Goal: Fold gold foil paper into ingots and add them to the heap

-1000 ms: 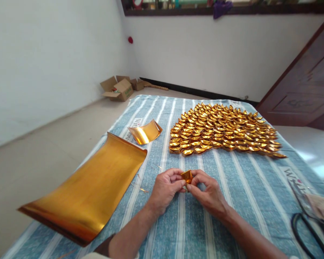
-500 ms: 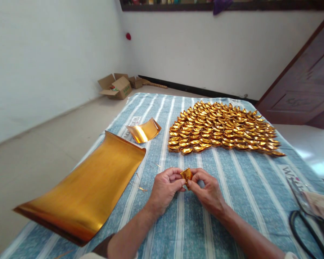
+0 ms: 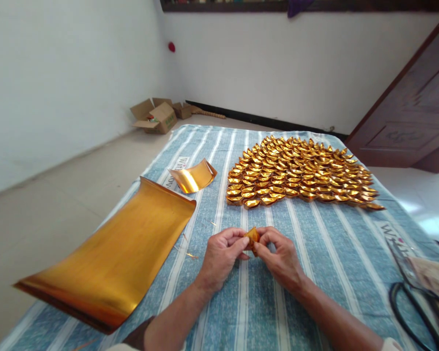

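A small folded piece of gold foil paper is pinched between my two hands above the cloth. My left hand grips its left side with thumb and fingers. On the right side, my right hand pinches it the same way. The fingertips hide part of the folds. Beyond my hands lies a wide cluster of boat-shaped gold paper ingots, packed in overlapping rows. A large curled gold foil sheet rests to the left, and a smaller curved stack of gold sheets sits behind it.
The striped blue-and-white tablecloth covers the table. Black-handled scissors lie at the right edge beside a clear plastic packet. Thin gold scraps lie left of my hands. Cardboard boxes stand on the floor by the wall.
My left thumb has moved up along the folded foil paper, and the piece has turned slightly in my fingers. The whole view has shifted a little; the other things stay in place.
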A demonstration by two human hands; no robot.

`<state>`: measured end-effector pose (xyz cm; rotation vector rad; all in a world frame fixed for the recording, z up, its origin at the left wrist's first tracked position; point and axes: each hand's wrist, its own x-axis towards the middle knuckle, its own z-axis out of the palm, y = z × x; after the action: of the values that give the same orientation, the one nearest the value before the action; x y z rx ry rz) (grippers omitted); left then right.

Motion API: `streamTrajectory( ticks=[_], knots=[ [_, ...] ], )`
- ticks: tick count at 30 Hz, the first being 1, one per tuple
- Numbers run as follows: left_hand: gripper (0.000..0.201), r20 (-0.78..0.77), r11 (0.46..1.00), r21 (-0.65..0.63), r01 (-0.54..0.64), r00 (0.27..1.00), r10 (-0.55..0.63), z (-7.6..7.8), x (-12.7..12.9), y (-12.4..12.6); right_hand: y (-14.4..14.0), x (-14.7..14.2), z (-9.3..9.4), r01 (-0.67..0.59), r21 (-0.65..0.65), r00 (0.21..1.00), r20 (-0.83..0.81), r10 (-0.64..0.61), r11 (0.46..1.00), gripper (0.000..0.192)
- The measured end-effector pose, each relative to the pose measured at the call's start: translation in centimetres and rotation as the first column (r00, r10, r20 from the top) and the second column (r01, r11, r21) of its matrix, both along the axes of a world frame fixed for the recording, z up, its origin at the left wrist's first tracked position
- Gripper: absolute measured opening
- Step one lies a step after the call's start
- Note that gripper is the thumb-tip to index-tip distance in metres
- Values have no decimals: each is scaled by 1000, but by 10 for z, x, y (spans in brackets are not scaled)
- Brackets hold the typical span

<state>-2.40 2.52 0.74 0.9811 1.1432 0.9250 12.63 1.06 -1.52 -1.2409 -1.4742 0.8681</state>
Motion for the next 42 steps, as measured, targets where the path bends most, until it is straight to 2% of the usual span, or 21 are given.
streamTrajectory(
  ticks=[9, 15, 21, 27, 34, 42],
  knots=[
    [21, -32, 1000, 6, 4, 999, -4, 0, -2, 1, -1, 0, 0, -8, 33, 1000, 10, 8, 999, 21],
    [23, -40, 1000, -2, -4, 999, 4, 1, -2, 1, -1, 3, -5, -75, 60, 997, 17, 74, 995, 15],
    [25, -31, 1000, -15, 1, 1000, -2, 0, -3, 2, 0, 3, -9, -91, 89, 996, 17, 90, 992, 13],
    [28, -10, 999, -34, 24, 1000, -24, -2, -4, 4, 2, 4, -9, -115, 104, 991, 77, 107, 988, 15],
    [27, -2, 999, -41, 6, 1000, -6, -2, -3, 5, -1, 2, -10, -32, 50, 983, 182, 22, 998, 12],
    [28, 44, 997, -73, 9, 999, -6, -3, -2, 5, -3, -1, -16, -9, -13, 993, 114, 10, 1000, 14]
  ],
)
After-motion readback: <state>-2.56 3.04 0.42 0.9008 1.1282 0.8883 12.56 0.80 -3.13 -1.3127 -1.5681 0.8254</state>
